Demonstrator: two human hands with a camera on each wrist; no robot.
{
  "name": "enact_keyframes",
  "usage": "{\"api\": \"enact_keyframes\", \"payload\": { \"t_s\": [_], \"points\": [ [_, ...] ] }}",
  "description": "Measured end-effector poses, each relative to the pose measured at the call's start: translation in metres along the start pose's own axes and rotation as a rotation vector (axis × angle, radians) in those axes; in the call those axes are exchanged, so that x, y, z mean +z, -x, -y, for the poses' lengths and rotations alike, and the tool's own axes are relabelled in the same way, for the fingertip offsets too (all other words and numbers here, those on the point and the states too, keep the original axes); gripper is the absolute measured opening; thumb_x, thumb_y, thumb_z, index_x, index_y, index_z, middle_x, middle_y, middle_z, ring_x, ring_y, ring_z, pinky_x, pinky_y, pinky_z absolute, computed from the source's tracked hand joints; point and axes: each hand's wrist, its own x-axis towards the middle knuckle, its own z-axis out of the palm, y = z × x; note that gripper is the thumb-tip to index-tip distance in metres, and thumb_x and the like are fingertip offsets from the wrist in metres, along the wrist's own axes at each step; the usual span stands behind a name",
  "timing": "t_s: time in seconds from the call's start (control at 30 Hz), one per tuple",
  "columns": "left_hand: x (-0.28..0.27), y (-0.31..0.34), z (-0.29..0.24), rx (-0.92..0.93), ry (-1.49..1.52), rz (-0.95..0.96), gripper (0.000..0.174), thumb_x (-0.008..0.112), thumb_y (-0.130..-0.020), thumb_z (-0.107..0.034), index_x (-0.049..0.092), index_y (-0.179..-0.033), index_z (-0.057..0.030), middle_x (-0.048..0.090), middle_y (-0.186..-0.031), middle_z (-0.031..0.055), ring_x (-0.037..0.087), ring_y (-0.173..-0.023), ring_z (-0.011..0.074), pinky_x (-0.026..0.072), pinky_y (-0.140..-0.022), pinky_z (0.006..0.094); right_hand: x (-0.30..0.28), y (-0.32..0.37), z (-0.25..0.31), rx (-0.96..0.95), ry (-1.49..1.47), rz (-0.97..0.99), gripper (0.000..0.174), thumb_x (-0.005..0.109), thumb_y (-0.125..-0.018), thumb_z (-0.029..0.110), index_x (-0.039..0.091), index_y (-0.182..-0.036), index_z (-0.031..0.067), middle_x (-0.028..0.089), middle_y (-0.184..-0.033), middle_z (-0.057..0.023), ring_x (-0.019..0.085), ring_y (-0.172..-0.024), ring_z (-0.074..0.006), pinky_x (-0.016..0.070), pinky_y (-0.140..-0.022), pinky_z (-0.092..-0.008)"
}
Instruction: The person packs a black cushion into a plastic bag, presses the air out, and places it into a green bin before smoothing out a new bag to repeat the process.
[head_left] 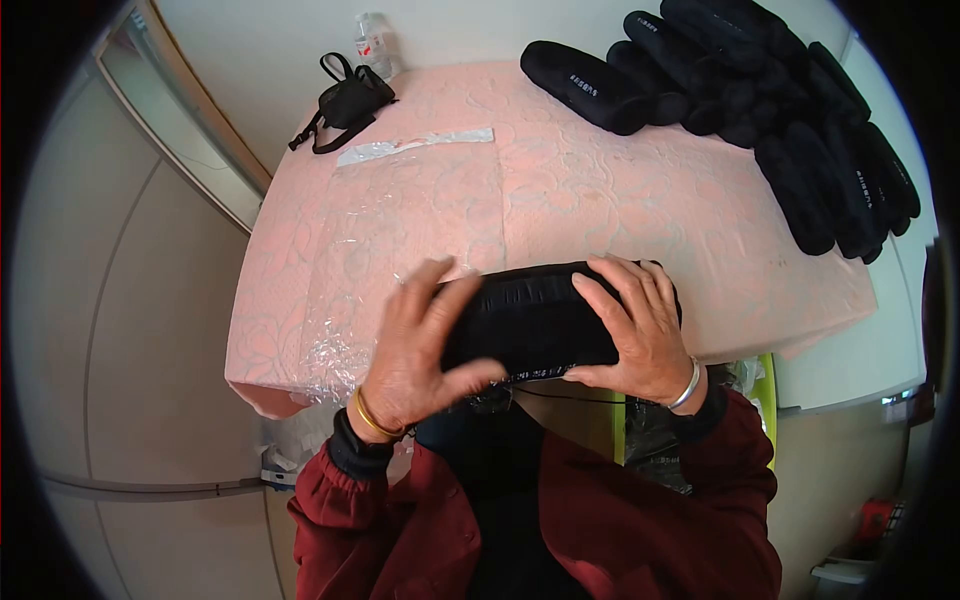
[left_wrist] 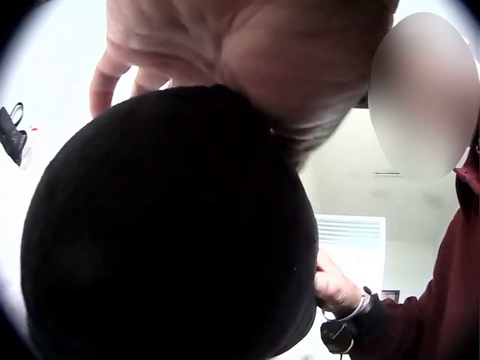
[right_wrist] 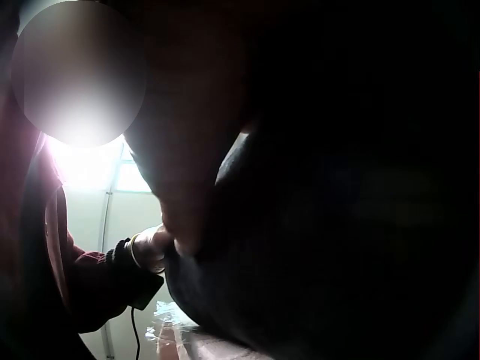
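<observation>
A black padded pillow [head_left: 530,330] with pale lettering along its near side lies across the front of the table, in front of the person. Over its left end spreads the left hand [head_left: 420,335], blurred, with the thumb along the near edge and the fingers apart. In the left wrist view, the palm [left_wrist: 247,45] rests against the rounded black end. The right hand [head_left: 642,330] grips the pillow's right end, fingers over the top and thumb at the near edge. The right wrist view is mostly dark, filled by the pillow [right_wrist: 300,277].
A pink patterned cloth [head_left: 600,190] covers the table. Clear plastic film [head_left: 400,220] with a white strip lies left of centre. Several black pillows [head_left: 740,80] are heaped at the back right. A small black bag [head_left: 350,100] and a bottle [head_left: 370,45] stand back left.
</observation>
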Motion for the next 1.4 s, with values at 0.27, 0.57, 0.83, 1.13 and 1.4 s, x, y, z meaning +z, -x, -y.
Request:
{"api": "enact_keyframes", "payload": {
  "t_s": [0.27, 0.57, 0.83, 1.13, 1.4],
  "points": [
    [0.006, -0.003, 0.001, -0.195, 0.227, 0.222, 0.116, 0.094, -0.050, -0.023, 0.037, -0.151, -0.0097, 0.048, -0.135, 0.0226, 0.050, -0.121, 0.0426, 0.0453, -0.101, 0.0442, 0.009, -0.004, -0.034, 0.028, -0.032, 0.167, 0.112, 0.093, -0.050, 0.039, 0.042, -0.146, 0.0103, 0.047, -0.141, -0.0133, 0.047, -0.129, -0.0362, 0.0352, -0.109, -0.0477],
    [0.015, 0.020, 0.006, -0.149, 0.335, 0.069, 0.116, 0.093, -0.050, -0.017, 0.037, -0.150, -0.0075, 0.049, -0.134, 0.0209, 0.049, -0.123, 0.0414, 0.0439, -0.104, 0.0433, 0.010, 0.003, -0.023, 0.050, -0.002, 0.072, 0.103, 0.091, -0.047, 0.022, 0.049, -0.139, 0.0069, 0.055, -0.125, -0.0154, 0.053, -0.114, -0.0374, 0.0397, -0.102, -0.0482],
    [0.050, 0.058, 0.026, -0.218, 0.730, -0.163, 0.104, 0.095, -0.054, -0.015, 0.041, -0.142, -0.0019, 0.051, -0.133, 0.0142, 0.051, -0.125, 0.0265, 0.0416, -0.106, 0.0375, -0.001, -0.014, 0.002, -0.107, 0.073, -0.008, 0.085, 0.080, -0.051, 0.012, 0.055, -0.132, 0.0060, 0.055, -0.114, -0.0150, 0.055, -0.103, -0.0370, 0.0415, -0.097, -0.0515],
    [0.026, 0.059, 0.018, -0.539, 0.916, -0.419, 0.087, 0.091, -0.056, -0.005, 0.047, -0.131, -0.0021, 0.063, -0.115, 0.0074, 0.060, -0.111, 0.0185, 0.0464, -0.100, 0.0332, -0.006, -0.049, 0.029, -0.223, 0.147, -0.209, 0.070, 0.077, -0.057, 0.004, 0.058, -0.125, 0.0034, 0.057, -0.115, -0.0170, 0.057, -0.103, -0.0359, 0.0448, -0.096, -0.0518],
    [-0.019, 0.122, 0.043, -0.550, 1.309, -0.944, 0.057, 0.062, -0.087, -0.019, 0.050, -0.139, 0.0016, 0.062, -0.131, 0.0119, 0.062, -0.116, 0.0257, 0.0486, -0.102, 0.0390, 0.057, -0.043, 0.053, -0.160, -0.298, 0.020, 0.044, 0.076, -0.069, 0.000, 0.063, -0.111, -0.0011, 0.060, -0.115, -0.0185, 0.062, -0.100, -0.0361, 0.0518, -0.088, -0.0424]
  ]
}}
